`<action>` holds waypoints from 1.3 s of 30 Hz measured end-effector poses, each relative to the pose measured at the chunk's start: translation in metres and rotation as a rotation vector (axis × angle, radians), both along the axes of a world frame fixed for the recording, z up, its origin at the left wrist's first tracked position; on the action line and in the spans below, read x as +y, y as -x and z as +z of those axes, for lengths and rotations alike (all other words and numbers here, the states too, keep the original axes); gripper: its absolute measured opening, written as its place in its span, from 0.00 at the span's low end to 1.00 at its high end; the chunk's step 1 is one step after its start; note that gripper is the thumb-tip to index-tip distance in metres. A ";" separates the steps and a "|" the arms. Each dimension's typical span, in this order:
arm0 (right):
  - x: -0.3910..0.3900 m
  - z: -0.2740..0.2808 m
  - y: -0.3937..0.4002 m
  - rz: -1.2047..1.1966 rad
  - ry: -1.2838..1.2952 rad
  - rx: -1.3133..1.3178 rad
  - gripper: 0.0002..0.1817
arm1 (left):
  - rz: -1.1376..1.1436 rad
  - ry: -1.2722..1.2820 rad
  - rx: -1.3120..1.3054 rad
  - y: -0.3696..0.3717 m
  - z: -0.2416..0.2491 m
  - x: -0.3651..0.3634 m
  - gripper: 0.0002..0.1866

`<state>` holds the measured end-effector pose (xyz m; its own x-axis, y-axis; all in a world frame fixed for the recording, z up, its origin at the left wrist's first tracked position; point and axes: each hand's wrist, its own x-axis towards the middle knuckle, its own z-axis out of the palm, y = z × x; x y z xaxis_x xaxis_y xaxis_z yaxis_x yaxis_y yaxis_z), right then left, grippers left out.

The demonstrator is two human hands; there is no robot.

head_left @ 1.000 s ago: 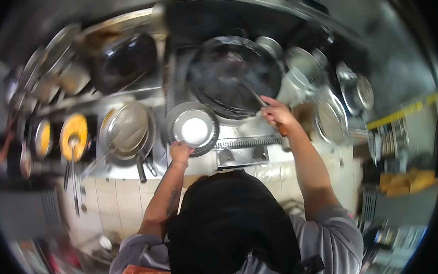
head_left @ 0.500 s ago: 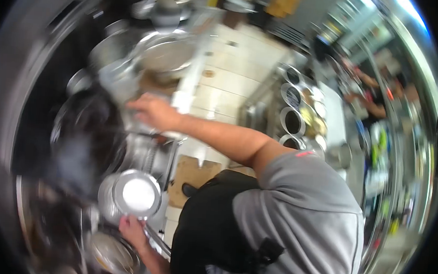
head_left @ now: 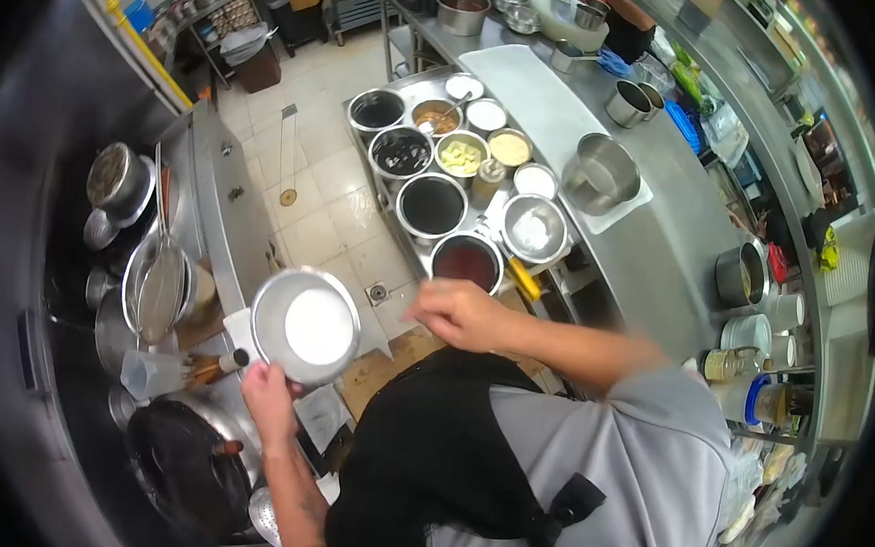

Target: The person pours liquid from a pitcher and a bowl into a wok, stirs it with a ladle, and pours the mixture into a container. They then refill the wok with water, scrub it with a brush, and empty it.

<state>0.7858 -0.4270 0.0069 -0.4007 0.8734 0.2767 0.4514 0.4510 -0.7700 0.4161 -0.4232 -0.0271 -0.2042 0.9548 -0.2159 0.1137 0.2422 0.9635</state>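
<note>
A metal bowl [head_left: 272, 326] with white contents [head_left: 318, 326] is in my left hand [head_left: 271, 404], which grips its near rim. My right hand [head_left: 460, 313] is to the right of the bowl, its fingers curled together; whatever they may hold is too small to make out. Just beyond my right hand stands a round container of dark red liquid [head_left: 466, 261]. Around it are containers of dark liquid [head_left: 432, 205], a metal bowl [head_left: 533, 228] and a yellow handle [head_left: 522, 279].
A black wok [head_left: 188, 464] is at the lower left, with strainers [head_left: 161, 292] and a clear plastic jug [head_left: 151, 374] above it. A steel counter [head_left: 648, 276] with a deep pot [head_left: 604, 173] runs along the right. Part of another person [head_left: 627, 34] shows at the top.
The view has swung from the stove toward the food containers. The white-filled bowl has moved from beside the wok to in front of me. My right hand has left the stove side, and its fingers have curled.
</note>
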 end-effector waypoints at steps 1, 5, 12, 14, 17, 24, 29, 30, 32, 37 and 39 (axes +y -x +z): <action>-0.012 -0.005 -0.032 0.014 0.150 -0.134 0.11 | -0.051 -0.011 0.015 -0.022 0.005 0.030 0.12; -0.074 -0.064 -0.132 -0.134 0.597 -0.535 0.13 | -0.131 -0.041 0.053 -0.096 -0.001 0.151 0.13; -0.189 -0.270 -0.220 -0.469 1.091 -0.614 0.19 | -0.278 -0.123 0.051 -0.219 -0.026 0.362 0.12; -0.231 -0.305 -0.216 -0.718 1.021 -0.465 0.19 | -0.307 -0.109 0.028 -0.256 -0.032 0.415 0.11; -0.304 -0.354 -0.204 -0.818 0.885 -0.343 0.17 | -0.320 -0.183 0.003 -0.305 -0.071 0.503 0.10; -0.379 -0.319 -0.046 -1.860 1.321 0.517 0.08 | -0.646 -0.257 0.225 -0.380 -0.186 0.685 0.07; -0.439 -0.335 0.086 -1.552 1.514 0.581 0.10 | -0.982 -0.570 0.939 -0.432 -0.248 0.779 0.08; -0.427 -0.319 0.108 -1.568 1.522 0.592 0.10 | -1.003 -0.570 0.933 -0.440 -0.246 0.778 0.08; -0.409 -0.298 0.134 -0.735 1.399 -0.475 0.10 | -0.929 -0.188 0.620 -0.452 -0.232 0.775 0.09; -0.396 -0.284 0.178 -1.197 1.402 -0.138 0.08 | -0.947 -0.398 0.556 -0.451 -0.229 0.764 0.11; -0.382 -0.256 0.171 -1.170 1.467 -0.171 0.08 | -0.893 -0.204 0.440 -0.450 -0.214 0.742 0.12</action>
<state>0.6144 -0.8092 -0.2493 0.5536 0.1648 -0.8163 0.1062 -0.9862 -0.1271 0.8656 0.3190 -0.2415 0.5800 0.8072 -0.1093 0.5272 -0.2697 0.8058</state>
